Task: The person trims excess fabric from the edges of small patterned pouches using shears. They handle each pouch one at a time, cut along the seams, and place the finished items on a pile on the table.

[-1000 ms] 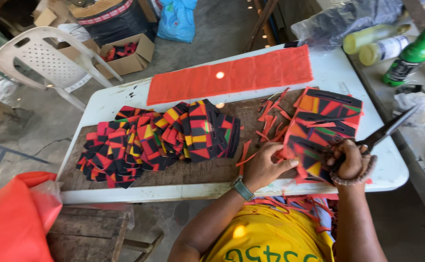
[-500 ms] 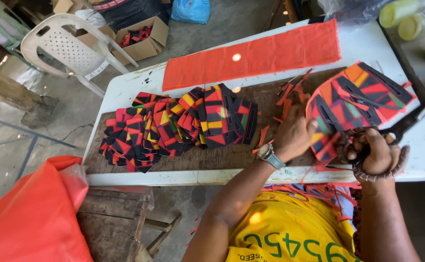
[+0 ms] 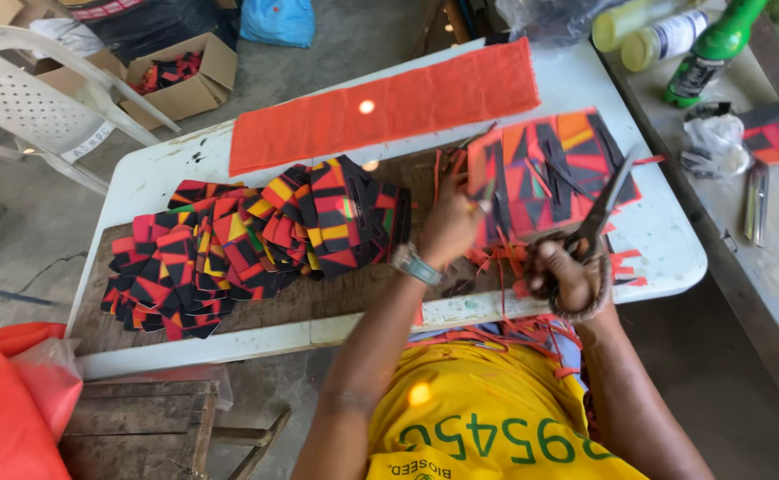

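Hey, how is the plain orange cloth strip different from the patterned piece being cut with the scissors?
The orange strip is one flat colour; the patterned piece mixes red, black, orange and yellow shapes. The strip is long and narrow and lies flat on the white table, untouched; the patterned piece is squarer and held at its edge by the left hand, with the scissors in the right hand over it. Both are fabric.

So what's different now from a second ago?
The left hand lifted off the board and took hold of the patterned fabric's left edge. The right hand keeps gripping the scissors, blades on the fabric. Cut-piece pile and orange strip unchanged.
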